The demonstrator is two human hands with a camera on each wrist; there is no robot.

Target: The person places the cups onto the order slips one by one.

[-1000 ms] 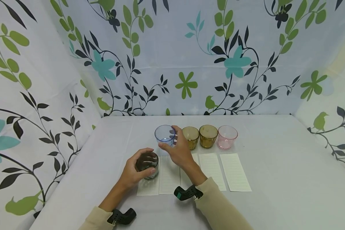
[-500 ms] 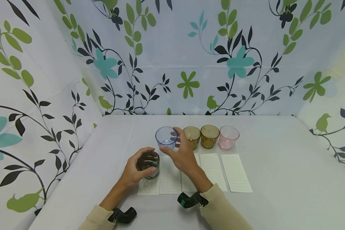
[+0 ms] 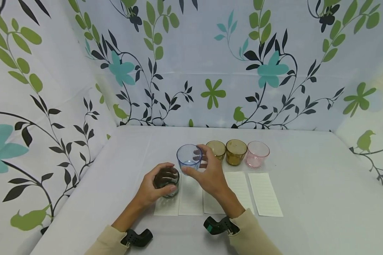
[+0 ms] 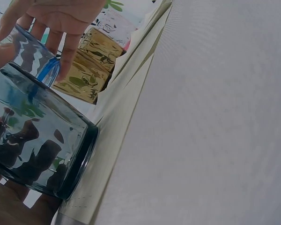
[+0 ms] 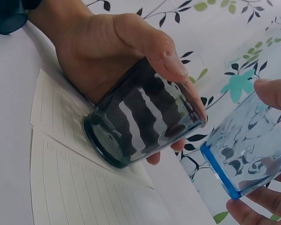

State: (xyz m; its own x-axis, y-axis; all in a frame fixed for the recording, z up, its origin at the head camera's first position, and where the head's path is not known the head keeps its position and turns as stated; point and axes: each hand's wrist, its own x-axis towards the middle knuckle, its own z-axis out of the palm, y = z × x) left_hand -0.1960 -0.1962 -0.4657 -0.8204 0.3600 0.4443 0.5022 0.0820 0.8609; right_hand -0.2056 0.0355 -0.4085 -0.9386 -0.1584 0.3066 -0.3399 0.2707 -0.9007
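Left hand (image 3: 149, 188): fingers clamped round smoky glass (image 3: 166, 182), over leftmost card (image 3: 166, 209) | right hand (image 3: 212, 177): thumb and fingers gripping blue glass (image 3: 187, 156), near second card (image 3: 190, 200) | I judge: placing step; next calls for lowering blue glass without knocking smoky glass.

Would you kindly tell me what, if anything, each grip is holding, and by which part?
The left grip holds the dark glass by its sides; the right grip holds the blue glass, also by its sides.

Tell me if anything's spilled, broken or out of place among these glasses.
Nothing stands out: the amber glasses and pink glass stand upright in line, the handheld dark glass and blue glass show no cracks, and no spill shows.
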